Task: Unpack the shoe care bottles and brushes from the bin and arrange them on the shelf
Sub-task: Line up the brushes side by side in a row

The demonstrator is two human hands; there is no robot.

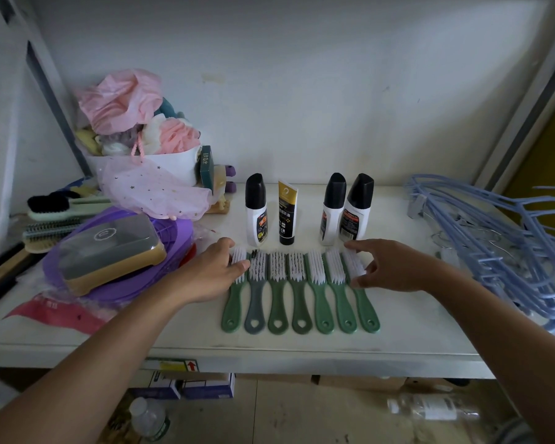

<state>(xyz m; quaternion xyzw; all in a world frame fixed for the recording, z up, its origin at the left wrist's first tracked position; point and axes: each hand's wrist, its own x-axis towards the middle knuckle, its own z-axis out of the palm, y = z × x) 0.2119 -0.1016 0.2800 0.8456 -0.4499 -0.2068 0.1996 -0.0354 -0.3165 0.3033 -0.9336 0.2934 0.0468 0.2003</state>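
Several green and grey brushes (300, 293) with white bristles lie side by side on the white shelf (414, 315), handles toward me. Behind them stand three white shoe care bottles with black caps (256, 209) (333, 209) (357, 210) and a gold-and-black tube (286, 213). My left hand (212, 272) rests against the leftmost brush's bristle end, fingers spread. My right hand (386, 267) touches the rightmost brush's bristles, fingers apart. Neither hand grips anything. No bin holding these items is in view.
A purple basket (173, 232) with a boxed brush (109, 251) lies at left, by a white tub (173, 165) of bath puffs and more brushes (52, 213). Blue hangers (500, 238) pile at right. Boxes and plastic bottles (148, 418) sit under the shelf.
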